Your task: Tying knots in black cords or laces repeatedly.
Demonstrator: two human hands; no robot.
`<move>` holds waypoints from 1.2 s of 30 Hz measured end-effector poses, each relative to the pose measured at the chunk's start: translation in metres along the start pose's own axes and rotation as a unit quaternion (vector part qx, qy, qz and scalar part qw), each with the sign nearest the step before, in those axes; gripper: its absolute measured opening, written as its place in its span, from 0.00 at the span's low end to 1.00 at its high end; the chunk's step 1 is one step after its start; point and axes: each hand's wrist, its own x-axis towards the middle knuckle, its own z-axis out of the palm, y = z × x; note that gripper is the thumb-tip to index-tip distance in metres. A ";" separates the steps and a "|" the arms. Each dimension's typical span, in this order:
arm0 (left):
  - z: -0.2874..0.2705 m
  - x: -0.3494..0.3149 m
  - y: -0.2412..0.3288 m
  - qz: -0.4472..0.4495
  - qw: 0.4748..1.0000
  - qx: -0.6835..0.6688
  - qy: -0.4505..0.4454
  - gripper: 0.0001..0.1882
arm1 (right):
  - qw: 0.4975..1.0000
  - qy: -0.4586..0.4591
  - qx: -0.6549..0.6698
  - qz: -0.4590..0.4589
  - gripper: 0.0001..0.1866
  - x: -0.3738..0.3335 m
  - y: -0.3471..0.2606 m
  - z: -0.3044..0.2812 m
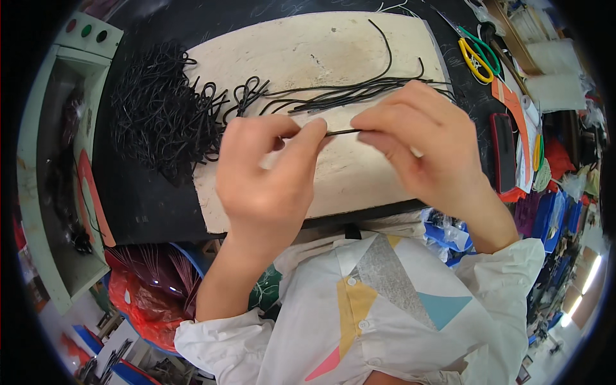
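Between my two hands a short stretch of thin black cord shows, running level from one pinch to the other. My left hand grips it between thumb and forefinger, and my right hand pinches it a small gap away. Both are held above a pale board. Beyond them, several black cords lie stretched across the board, one curving up at the far side. To the left is a large tangled heap of black cord, with looped ends reaching onto the board. The ends of the held cord are hidden.
Scissors with yellow and green handles lie at the far right. A dark red-edged case sits nearer on that side. A pale open drawer-like box stands left. Below the table's left edge is a tub with a red plastic bag.
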 end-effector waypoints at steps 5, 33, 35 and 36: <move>-0.001 -0.007 0.012 -0.433 0.674 -0.599 0.004 0.06 | 0.957 0.064 0.248 0.135 0.08 -0.018 0.009 0.013; -0.003 -0.025 0.020 -0.454 0.722 -0.522 0.007 0.06 | 0.951 -0.099 0.223 0.188 0.02 -0.034 -0.008 0.000; 0.003 -0.029 0.022 -0.443 0.730 -0.520 0.011 0.06 | 0.770 -0.109 0.499 0.384 0.03 -0.034 -0.007 -0.001; 0.007 -0.031 0.023 -0.436 0.734 -0.520 0.013 0.06 | 0.732 -0.086 0.552 0.390 0.03 -0.034 -0.009 0.000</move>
